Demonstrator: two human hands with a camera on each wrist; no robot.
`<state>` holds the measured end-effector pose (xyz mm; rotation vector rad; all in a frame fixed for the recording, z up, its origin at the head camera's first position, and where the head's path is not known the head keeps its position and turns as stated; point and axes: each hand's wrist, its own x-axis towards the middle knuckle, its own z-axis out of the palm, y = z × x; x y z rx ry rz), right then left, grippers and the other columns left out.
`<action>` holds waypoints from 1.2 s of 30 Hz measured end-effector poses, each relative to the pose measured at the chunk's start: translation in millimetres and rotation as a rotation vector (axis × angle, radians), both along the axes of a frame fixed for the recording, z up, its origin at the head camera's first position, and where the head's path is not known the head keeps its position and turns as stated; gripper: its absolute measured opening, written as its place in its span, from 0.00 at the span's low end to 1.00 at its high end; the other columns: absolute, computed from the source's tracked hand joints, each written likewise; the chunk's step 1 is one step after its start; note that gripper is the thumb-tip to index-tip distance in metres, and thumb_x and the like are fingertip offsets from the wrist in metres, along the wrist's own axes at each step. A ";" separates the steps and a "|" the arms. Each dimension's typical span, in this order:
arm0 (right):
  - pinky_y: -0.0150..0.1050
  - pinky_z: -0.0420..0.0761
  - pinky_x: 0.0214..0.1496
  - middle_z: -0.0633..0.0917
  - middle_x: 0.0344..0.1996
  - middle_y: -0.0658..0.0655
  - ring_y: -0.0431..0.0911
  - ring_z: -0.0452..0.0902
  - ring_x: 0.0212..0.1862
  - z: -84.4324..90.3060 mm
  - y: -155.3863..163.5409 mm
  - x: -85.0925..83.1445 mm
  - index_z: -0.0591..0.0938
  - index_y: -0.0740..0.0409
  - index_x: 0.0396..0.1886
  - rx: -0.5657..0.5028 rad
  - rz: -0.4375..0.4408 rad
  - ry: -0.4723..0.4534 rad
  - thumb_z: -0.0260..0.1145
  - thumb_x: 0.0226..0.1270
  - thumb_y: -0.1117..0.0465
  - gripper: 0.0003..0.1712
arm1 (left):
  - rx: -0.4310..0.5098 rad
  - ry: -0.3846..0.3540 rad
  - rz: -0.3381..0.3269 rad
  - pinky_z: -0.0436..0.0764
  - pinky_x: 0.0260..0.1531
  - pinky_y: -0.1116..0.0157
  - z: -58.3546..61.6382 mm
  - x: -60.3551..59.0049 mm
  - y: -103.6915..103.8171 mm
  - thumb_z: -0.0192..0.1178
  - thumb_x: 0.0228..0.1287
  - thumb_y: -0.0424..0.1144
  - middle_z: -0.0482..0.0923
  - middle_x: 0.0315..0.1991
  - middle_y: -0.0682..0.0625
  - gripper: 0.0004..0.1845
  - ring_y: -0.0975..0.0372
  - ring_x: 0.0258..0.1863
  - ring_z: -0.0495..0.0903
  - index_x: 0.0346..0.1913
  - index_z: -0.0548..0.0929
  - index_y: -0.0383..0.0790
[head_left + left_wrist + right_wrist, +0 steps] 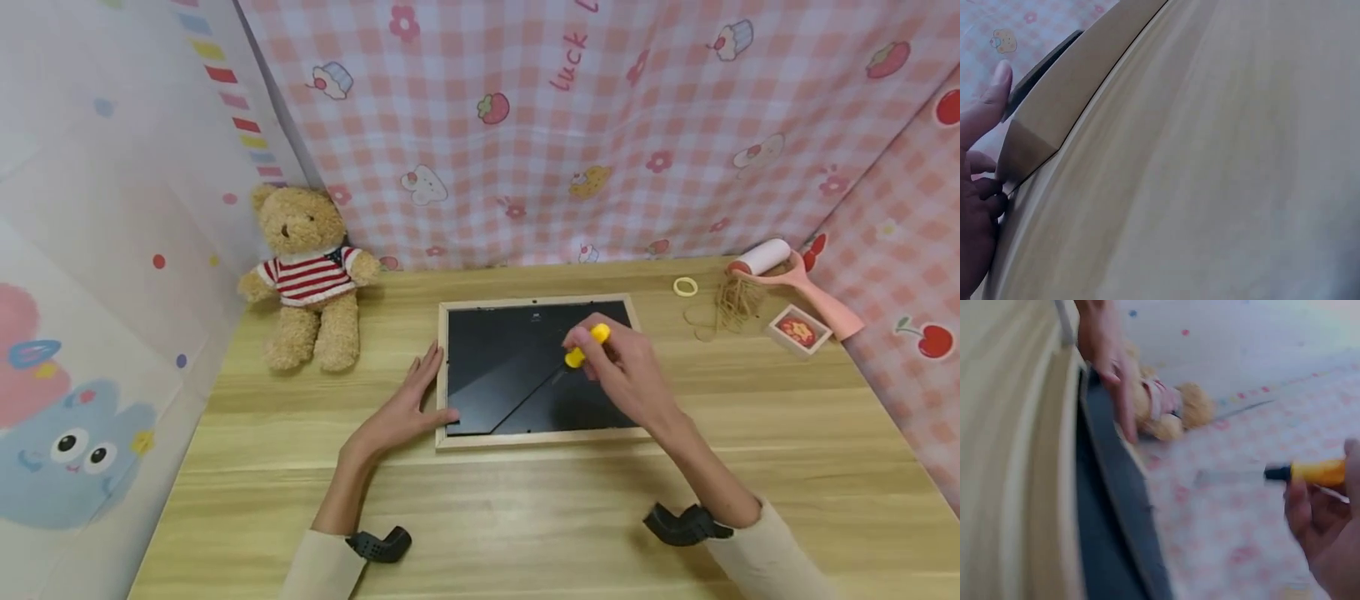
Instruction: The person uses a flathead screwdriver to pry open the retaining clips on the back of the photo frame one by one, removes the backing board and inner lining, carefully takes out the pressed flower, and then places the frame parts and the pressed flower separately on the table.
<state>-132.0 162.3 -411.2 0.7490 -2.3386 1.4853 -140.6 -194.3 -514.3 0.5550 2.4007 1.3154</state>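
Two hands of mine are working at a wooden frame [540, 440] w/ a black panel [510, 350], which is lying face-up on the desk [510, 517]. R grip [626, 367] is clamping on a yellow-handled tool [588, 344], thumb & fingers pinching its handle over the panel's R half. L grip [405, 408] is resting w/ thumb & fingers apart: fingers lining the frame's L side, thumb crossing the near-L corner onto the panel. R wrist cam is blurring the tool's shaft, so can't tell if its tip is touching anything. R hand & forearm are hiding the frame's near-R corner; L wrist cam is cutting off most of L hand. Dark diagonal line's crossing the panel; can't tell edge vs. gap.
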 end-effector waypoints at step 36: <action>0.36 0.93 0.45 0.90 0.41 0.60 0.46 0.93 0.39 -36.9 -97.8 -63.0 0.91 0.67 0.50 0.121 0.257 -0.251 0.73 0.77 0.66 0.09 | -0.248 0.218 0.003 0.22 0.85 0.37 -9.6 -7.6 -8.1 0.69 0.67 0.71 0.37 0.92 0.45 0.61 0.45 0.91 0.31 0.92 0.48 0.54</action>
